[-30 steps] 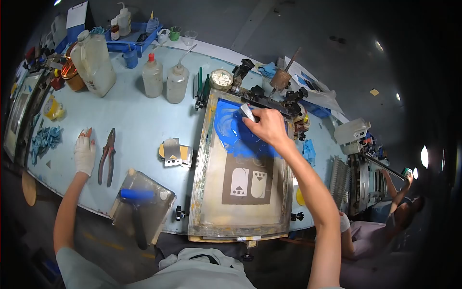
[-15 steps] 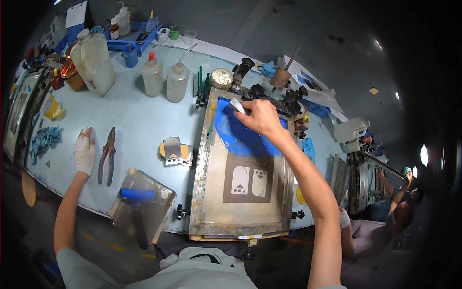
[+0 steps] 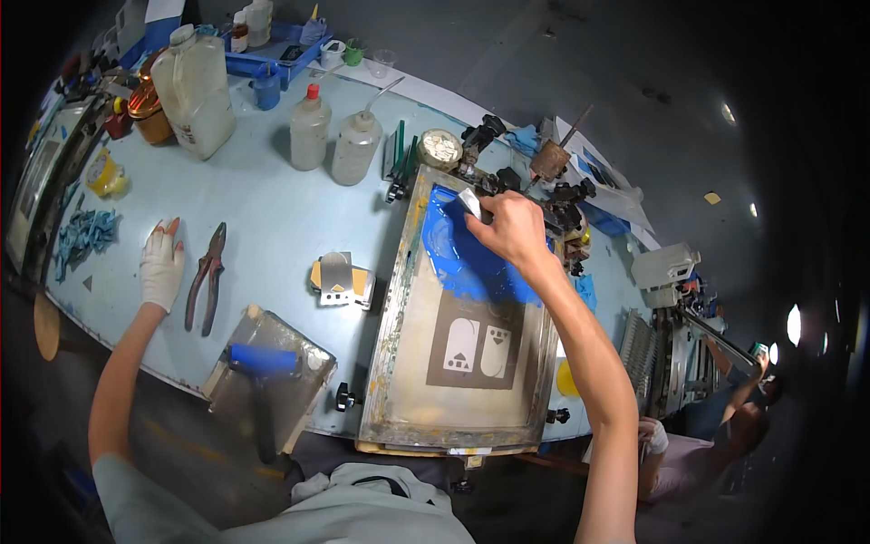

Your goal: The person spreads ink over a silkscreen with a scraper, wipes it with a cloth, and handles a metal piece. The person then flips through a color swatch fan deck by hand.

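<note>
My right hand [image 3: 515, 227] grips a small metal scraper [image 3: 469, 203] at the far end of a screen-printing frame [image 3: 384, 349]. The scraper's edge is in or just over the blue ink [image 3: 467, 258] spread across the screen's far half. Nearer me, the mesh shows a dark stencil panel [image 3: 435, 367] with two pale rounded shapes. My left hand [image 3: 163, 270], in a white glove with bare fingertips, lies flat on the table, fingers apart and holding nothing. Just right of it lie dark-handled pliers [image 3: 207, 276].
A blue roller [image 3: 265, 360] lies on a grimy pad [image 3: 304, 372] at the table's front edge. Small flat plates [image 3: 335, 279] lie left of the frame. Two squeeze bottles [image 3: 357, 148] and a large jug [image 3: 198, 95] stand behind. Another person [image 3: 693, 462] works at right.
The view has shifted slightly, so table items appear moved. My right hand with the scraper stays at the ink's far end; my left hand still rests by the pliers.
</note>
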Demonstrator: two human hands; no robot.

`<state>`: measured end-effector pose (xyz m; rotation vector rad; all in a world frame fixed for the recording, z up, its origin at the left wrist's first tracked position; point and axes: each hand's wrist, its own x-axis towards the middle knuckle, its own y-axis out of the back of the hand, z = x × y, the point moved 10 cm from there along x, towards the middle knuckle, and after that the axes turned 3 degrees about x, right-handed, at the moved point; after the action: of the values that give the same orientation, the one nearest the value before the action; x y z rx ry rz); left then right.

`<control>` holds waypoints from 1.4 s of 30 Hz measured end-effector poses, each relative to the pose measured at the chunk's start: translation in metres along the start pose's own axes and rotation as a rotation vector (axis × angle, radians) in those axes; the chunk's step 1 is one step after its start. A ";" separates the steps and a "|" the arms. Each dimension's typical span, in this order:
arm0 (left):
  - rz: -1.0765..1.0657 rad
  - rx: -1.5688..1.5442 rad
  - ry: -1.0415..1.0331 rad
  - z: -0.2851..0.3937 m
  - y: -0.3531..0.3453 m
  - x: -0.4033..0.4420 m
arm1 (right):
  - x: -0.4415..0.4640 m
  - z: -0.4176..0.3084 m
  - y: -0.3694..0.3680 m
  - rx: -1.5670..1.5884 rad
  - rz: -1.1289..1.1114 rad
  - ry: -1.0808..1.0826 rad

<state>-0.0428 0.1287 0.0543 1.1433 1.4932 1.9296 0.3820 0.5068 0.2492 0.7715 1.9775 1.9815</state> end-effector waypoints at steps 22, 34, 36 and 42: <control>-0.036 -0.078 0.037 -0.020 -0.026 0.001 | -0.096 0.102 0.026 -0.048 -0.206 0.039; -0.032 -0.021 0.015 -0.012 -0.015 0.003 | -0.078 0.056 0.008 0.196 -0.145 -0.460; -0.028 -0.050 0.004 -0.009 -0.012 0.004 | -0.067 0.046 0.009 0.282 -0.117 -0.406; -0.012 -0.024 -0.004 -0.012 -0.019 0.000 | -0.096 0.004 0.022 -0.019 0.102 0.095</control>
<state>-0.0552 0.1282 0.0359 1.1251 1.4675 1.9309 0.4685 0.4589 0.2515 0.8031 2.0053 2.1288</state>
